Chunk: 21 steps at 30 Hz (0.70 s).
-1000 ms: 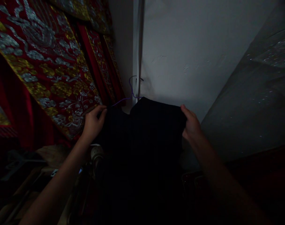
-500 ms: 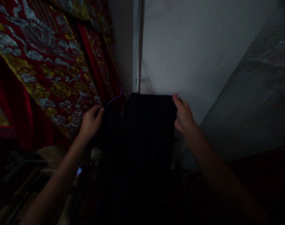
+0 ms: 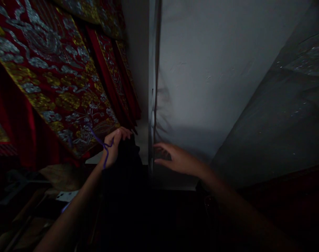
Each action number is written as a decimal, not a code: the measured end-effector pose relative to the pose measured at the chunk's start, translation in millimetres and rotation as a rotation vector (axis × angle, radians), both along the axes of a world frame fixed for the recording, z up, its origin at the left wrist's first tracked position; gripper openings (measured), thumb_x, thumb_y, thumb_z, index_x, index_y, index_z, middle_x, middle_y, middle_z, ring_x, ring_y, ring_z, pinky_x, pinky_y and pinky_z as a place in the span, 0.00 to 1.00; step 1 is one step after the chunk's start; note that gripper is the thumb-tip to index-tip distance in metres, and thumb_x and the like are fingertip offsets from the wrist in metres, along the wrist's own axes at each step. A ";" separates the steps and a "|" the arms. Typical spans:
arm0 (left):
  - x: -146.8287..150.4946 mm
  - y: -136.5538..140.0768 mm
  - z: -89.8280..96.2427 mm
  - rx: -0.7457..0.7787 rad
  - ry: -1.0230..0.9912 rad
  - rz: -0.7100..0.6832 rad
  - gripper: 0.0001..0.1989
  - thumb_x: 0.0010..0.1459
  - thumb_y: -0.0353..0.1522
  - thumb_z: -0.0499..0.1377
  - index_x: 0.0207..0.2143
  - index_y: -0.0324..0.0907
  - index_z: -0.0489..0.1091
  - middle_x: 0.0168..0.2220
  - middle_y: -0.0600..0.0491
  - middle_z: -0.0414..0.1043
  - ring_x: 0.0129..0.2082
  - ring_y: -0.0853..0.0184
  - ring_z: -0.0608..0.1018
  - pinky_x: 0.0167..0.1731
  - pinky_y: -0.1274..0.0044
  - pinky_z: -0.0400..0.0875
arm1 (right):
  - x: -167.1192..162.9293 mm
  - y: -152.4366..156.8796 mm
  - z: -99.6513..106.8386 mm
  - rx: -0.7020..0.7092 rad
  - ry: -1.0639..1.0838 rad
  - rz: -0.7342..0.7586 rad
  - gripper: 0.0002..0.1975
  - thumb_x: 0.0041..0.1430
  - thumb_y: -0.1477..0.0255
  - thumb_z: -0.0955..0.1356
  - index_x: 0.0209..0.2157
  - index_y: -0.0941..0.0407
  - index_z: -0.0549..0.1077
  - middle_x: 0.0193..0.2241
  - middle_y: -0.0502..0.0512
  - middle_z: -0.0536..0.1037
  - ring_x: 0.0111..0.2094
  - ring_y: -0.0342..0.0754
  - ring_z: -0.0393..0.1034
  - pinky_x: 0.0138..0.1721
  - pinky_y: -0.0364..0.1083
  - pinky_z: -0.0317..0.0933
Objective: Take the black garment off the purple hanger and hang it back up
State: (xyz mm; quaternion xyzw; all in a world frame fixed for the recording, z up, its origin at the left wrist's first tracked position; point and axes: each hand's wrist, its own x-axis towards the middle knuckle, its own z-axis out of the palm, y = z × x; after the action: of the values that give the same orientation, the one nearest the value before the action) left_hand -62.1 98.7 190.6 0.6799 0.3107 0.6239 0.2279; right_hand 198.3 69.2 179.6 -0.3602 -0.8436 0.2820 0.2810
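My left hand [image 3: 114, 145] is closed on the gathered top of a dark garment [image 3: 126, 164], which hangs down and fades into the dark below. Its exact kind is too dim to make out. A thin purple hanger [image 3: 105, 145] lies across the back of this hand, its hook end pointing up and left; where the rest of it runs is hidden. To the right, my right hand [image 3: 175, 159] has its fingers and thumb apart with nothing between them. It is off the garment, in front of the pale wall near a vertical strip.
Red hangings [image 3: 70, 84] with gold and silver embroidery fill the left side. A narrow upright strip [image 3: 153, 87] runs down the pale wall [image 3: 201, 70]. Clear plastic sheeting [image 3: 280, 122] covers something at right. A white phone-like object [image 3: 66, 196] lies among clutter at lower left.
My right hand has let go of the garment's right side and moved left and down. The garment, spread between both hands before, now hangs bunched from my left hand. The hanger has shifted left and down.
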 end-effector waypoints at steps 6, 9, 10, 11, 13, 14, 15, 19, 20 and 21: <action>36.5 -29.2 -2.1 -0.308 -0.065 -0.294 0.31 0.65 0.59 0.40 0.20 0.47 0.50 0.27 0.49 0.67 0.42 0.55 0.75 0.53 0.60 0.68 | 7.0 31.3 -27.7 0.163 0.419 -0.227 0.33 0.58 0.61 0.73 0.63 0.50 0.66 0.63 0.60 0.68 0.58 0.54 0.68 0.61 0.58 0.62; 44.6 -34.2 -7.4 -0.416 -0.144 -0.373 0.31 0.65 0.60 0.40 0.21 0.46 0.51 0.29 0.49 0.67 0.45 0.55 0.76 0.57 0.59 0.66 | 20.2 29.5 -28.7 -0.223 0.442 -0.130 0.21 0.56 0.53 0.72 0.43 0.54 0.80 0.39 0.54 0.82 0.37 0.49 0.76 0.41 0.49 0.72; 45.7 -34.9 -8.7 -0.445 -0.176 -0.414 0.30 0.65 0.59 0.42 0.22 0.46 0.52 0.30 0.49 0.69 0.48 0.54 0.76 0.58 0.58 0.65 | 23.8 26.5 -28.4 -0.361 0.452 -0.114 0.22 0.55 0.50 0.72 0.35 0.56 0.80 0.30 0.52 0.81 0.29 0.47 0.75 0.34 0.46 0.71; 46.1 -35.5 -9.7 -0.474 -0.209 -0.460 0.30 0.65 0.58 0.44 0.22 0.46 0.54 0.33 0.48 0.71 0.50 0.53 0.75 0.59 0.58 0.64 | 26.4 22.9 -27.7 -0.469 0.491 -0.121 0.25 0.53 0.47 0.72 0.29 0.57 0.79 0.24 0.51 0.79 0.24 0.45 0.71 0.28 0.44 0.68; 45.2 -36.8 -11.8 -0.547 -0.272 -0.563 0.27 0.64 0.57 0.49 0.26 0.45 0.61 0.40 0.47 0.76 0.54 0.51 0.75 0.59 0.57 0.64 | 28.6 15.6 -24.8 -0.576 0.635 -0.186 0.28 0.50 0.43 0.72 0.25 0.57 0.77 0.19 0.49 0.76 0.19 0.42 0.68 0.23 0.42 0.64; 44.0 -37.5 -13.3 -0.583 -0.308 -0.609 0.25 0.63 0.55 0.52 0.29 0.45 0.66 0.44 0.47 0.77 0.56 0.50 0.74 0.60 0.57 0.64 | 28.6 12.6 -22.6 -0.583 0.710 -0.229 0.28 0.48 0.44 0.73 0.25 0.57 0.77 0.19 0.49 0.76 0.19 0.42 0.68 0.23 0.41 0.64; 42.2 -37.9 -15.2 -0.612 -0.342 -0.648 0.22 0.63 0.54 0.54 0.34 0.45 0.69 0.49 0.46 0.77 0.58 0.50 0.74 0.60 0.57 0.64 | 28.1 10.4 -19.9 -0.576 0.769 -0.273 0.27 0.47 0.45 0.74 0.24 0.57 0.77 0.19 0.48 0.75 0.19 0.42 0.68 0.23 0.41 0.63; 29.0 -32.3 -27.9 -0.612 -0.399 -0.747 0.25 0.58 0.51 0.61 0.52 0.46 0.72 0.60 0.46 0.72 0.62 0.50 0.72 0.62 0.58 0.65 | 27.9 8.3 -9.1 -0.537 0.886 -0.407 0.25 0.41 0.51 0.79 0.21 0.58 0.74 0.16 0.46 0.72 0.16 0.40 0.65 0.18 0.39 0.58; 24.4 -29.2 -31.9 -0.592 -0.374 -0.758 0.27 0.57 0.50 0.62 0.54 0.46 0.72 0.60 0.45 0.73 0.62 0.50 0.72 0.61 0.59 0.66 | 29.6 8.9 -6.8 -0.510 0.921 -0.436 0.25 0.39 0.52 0.80 0.20 0.58 0.73 0.15 0.46 0.72 0.16 0.40 0.65 0.18 0.39 0.58; 19.5 -26.0 -35.9 -0.578 -0.343 -0.751 0.28 0.56 0.50 0.62 0.55 0.46 0.72 0.59 0.45 0.73 0.62 0.50 0.73 0.59 0.59 0.68 | 32.5 9.6 -4.5 -0.469 0.967 -0.468 0.24 0.39 0.52 0.80 0.21 0.58 0.73 0.16 0.46 0.72 0.17 0.41 0.66 0.19 0.40 0.60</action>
State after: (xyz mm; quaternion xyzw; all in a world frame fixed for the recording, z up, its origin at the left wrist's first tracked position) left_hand -42.6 72.7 154.7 0.5415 0.1629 0.4901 0.6633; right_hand 230.8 78.8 175.1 -0.4200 -0.4325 0.5239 0.6017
